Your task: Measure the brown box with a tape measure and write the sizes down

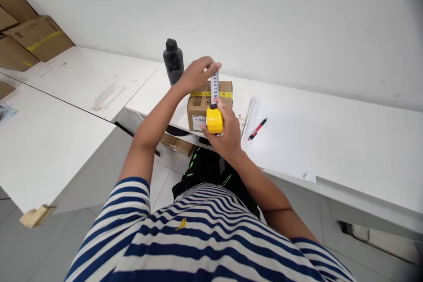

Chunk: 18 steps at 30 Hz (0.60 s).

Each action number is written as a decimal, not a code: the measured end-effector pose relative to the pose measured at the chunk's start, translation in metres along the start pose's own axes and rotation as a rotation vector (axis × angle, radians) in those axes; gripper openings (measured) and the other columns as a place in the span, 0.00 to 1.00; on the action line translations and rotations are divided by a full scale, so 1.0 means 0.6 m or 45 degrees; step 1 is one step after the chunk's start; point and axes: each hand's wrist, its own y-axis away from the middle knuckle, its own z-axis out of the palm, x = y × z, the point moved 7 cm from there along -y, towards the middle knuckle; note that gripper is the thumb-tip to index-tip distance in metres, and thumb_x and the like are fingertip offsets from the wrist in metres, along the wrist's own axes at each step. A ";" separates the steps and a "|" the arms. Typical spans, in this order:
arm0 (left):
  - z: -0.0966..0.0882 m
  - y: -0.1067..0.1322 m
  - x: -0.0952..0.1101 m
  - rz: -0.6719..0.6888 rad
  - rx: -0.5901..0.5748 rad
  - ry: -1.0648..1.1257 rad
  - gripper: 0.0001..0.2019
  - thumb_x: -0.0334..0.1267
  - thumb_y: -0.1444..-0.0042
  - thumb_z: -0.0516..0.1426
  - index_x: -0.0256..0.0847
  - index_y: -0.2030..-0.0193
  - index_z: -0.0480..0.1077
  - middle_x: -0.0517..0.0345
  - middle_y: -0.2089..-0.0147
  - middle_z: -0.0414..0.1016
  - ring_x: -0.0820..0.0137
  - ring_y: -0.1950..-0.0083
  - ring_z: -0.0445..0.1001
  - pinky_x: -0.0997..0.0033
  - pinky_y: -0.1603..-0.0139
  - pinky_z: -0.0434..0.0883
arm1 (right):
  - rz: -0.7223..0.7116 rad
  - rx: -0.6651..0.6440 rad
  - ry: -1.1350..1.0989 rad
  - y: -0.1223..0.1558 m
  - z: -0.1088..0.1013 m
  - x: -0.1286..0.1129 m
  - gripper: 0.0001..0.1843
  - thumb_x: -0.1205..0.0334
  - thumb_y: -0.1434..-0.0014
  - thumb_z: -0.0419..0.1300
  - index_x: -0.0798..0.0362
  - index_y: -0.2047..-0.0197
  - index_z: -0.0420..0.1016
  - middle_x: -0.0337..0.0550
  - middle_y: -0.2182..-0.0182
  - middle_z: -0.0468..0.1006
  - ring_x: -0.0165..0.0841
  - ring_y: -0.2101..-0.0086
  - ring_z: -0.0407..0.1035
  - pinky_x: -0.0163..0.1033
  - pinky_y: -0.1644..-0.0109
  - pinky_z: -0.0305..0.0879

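A yellow tape measure (pixel 214 120) is gripped by my right hand (pixel 229 134) at the near edge of a small cardboard box (pixel 201 102). Its white blade (pixel 214 84) is drawn out across the top of the box, numbers facing up. At the far end, my left hand (pixel 200 75) pinches the tip of the blade between thumb and finger. Yellow tape runs across the box, and a white label (pixel 198 122) shows on its near side. Part of the box is hidden by my hands and the tape measure.
A black bottle (pixel 174 62) stands behind the box on the white table (pixel 346 141). To the right lie white papers (pixel 274 150) with a red and black pen (pixel 257 129). Larger cardboard boxes (pixel 39 37) are piled at the far left. Small boxes (pixel 178 144) sit below the table.
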 end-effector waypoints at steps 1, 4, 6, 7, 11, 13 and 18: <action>-0.007 0.014 0.017 0.003 0.064 0.084 0.14 0.46 0.32 0.56 0.40 0.64 0.70 0.54 0.59 0.73 0.63 0.48 0.73 0.62 0.44 0.65 | -0.035 0.053 -0.011 0.007 -0.011 0.003 0.37 0.50 0.34 0.61 0.38 0.28 0.50 0.54 0.33 0.67 0.51 0.32 0.63 0.69 0.31 0.64; 0.002 0.068 0.070 -0.010 0.054 0.234 0.15 0.49 0.30 0.54 0.39 0.60 0.71 0.53 0.56 0.74 0.62 0.43 0.73 0.61 0.42 0.67 | -0.048 0.230 -0.010 0.026 -0.052 0.022 0.40 0.52 0.35 0.61 0.33 0.27 0.45 0.52 0.30 0.61 0.53 0.30 0.58 0.72 0.30 0.60; 0.034 0.097 0.101 0.037 -0.127 0.210 0.17 0.53 0.32 0.55 0.40 0.56 0.73 0.52 0.52 0.75 0.59 0.39 0.73 0.59 0.38 0.68 | -0.031 0.301 0.000 0.030 -0.076 0.033 0.42 0.49 0.38 0.64 0.31 0.28 0.46 0.51 0.31 0.60 0.56 0.30 0.58 0.74 0.30 0.58; 0.051 0.108 0.110 0.078 -0.228 0.170 0.19 0.56 0.33 0.55 0.42 0.53 0.74 0.51 0.49 0.76 0.57 0.37 0.72 0.57 0.35 0.66 | -0.034 0.325 -0.011 0.030 -0.086 0.037 0.42 0.47 0.39 0.65 0.31 0.29 0.49 0.51 0.32 0.61 0.56 0.31 0.59 0.74 0.30 0.58; 0.065 0.114 0.074 0.078 -0.361 -0.084 0.33 0.66 0.35 0.51 0.45 0.36 0.70 0.48 0.29 0.69 0.49 0.23 0.57 0.48 0.21 0.49 | 0.057 0.339 -0.139 0.010 -0.105 0.063 0.36 0.45 0.39 0.66 0.36 0.33 0.57 0.52 0.36 0.66 0.54 0.33 0.64 0.70 0.30 0.60; 0.031 0.116 0.018 -0.046 -0.314 -0.151 0.38 0.69 0.37 0.50 0.43 0.30 0.65 0.47 0.23 0.60 0.48 0.19 0.49 0.46 0.19 0.42 | 0.205 0.312 -0.242 -0.001 -0.099 0.089 0.36 0.43 0.38 0.65 0.40 0.33 0.56 0.53 0.37 0.68 0.52 0.35 0.66 0.67 0.31 0.64; -0.071 0.192 -0.135 -0.308 0.068 0.307 0.37 0.69 0.35 0.46 0.44 0.34 0.69 0.46 0.30 0.72 0.57 0.22 0.59 0.57 0.24 0.59 | 0.416 0.236 -0.629 -0.025 -0.048 0.147 0.33 0.40 0.39 0.64 0.42 0.39 0.58 0.48 0.45 0.75 0.45 0.45 0.77 0.60 0.44 0.78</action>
